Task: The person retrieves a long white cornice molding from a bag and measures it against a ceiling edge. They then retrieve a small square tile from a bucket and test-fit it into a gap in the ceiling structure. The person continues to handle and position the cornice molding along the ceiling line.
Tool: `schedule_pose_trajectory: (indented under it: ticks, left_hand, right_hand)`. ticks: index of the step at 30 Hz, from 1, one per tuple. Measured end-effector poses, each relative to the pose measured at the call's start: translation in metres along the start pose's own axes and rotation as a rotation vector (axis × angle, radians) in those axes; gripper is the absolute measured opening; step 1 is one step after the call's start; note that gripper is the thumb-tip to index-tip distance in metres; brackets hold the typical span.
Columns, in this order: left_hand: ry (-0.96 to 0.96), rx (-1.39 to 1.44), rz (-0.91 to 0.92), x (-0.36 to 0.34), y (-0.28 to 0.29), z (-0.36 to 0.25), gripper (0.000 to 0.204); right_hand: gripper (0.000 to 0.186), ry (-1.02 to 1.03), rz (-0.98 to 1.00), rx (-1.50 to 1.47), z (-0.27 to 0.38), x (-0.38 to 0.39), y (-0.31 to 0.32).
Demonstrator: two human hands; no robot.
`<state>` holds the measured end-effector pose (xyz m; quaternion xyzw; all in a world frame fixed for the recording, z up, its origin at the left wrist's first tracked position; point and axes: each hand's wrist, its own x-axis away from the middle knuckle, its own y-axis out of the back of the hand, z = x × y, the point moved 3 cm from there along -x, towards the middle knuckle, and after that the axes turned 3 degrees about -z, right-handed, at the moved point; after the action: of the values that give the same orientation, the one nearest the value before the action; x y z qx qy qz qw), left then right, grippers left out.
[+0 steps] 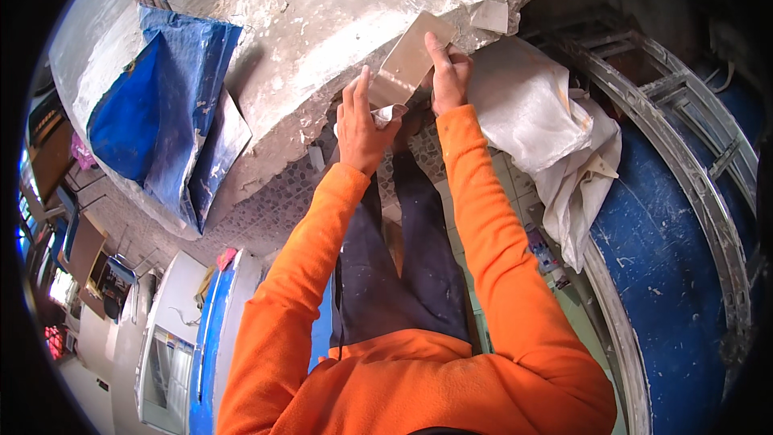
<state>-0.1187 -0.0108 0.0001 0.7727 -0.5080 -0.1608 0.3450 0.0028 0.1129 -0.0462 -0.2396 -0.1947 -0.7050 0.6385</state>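
A flat beige rectangular piece, like a tile or a small board, is held tilted in front of the broken edge of the plastered slab. My right hand is closed on its right side, the thumb lying up along its face. My left hand is at its lower left end, with a crumpled whitish sheet between the curled fingers and the thumb. Whether that sheet is paper or cloth I cannot tell. A smaller pale block lies on the slab's edge, to the right of the beige piece.
To my right hangs a dusty white sack, beside a paint-spattered metal ladder and a blue surface. A creased blue sheet lies over the slab at left. Below is a pebble-patterned floor; chairs stand far left.
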Motion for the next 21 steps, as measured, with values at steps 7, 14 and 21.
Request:
schedule_pose_trajectory:
  ticks: [7,14,21]
  left_hand:
    - [-0.018,0.114,0.104,-0.005,0.031,-0.013,0.06]
    - [0.007,0.345,0.296,-0.016,0.058,-0.02,0.028]
    - [0.234,0.607,0.46,-0.016,0.092,-0.047,0.019]
  right_hand:
    - [0.025,-0.216,0.069,-0.246,0.017,0.035,-0.012]
    - [0.021,-0.348,0.176,-0.241,0.05,0.056,-0.005]
    - [0.024,-0.253,0.289,-0.207,0.101,0.078,-0.008]
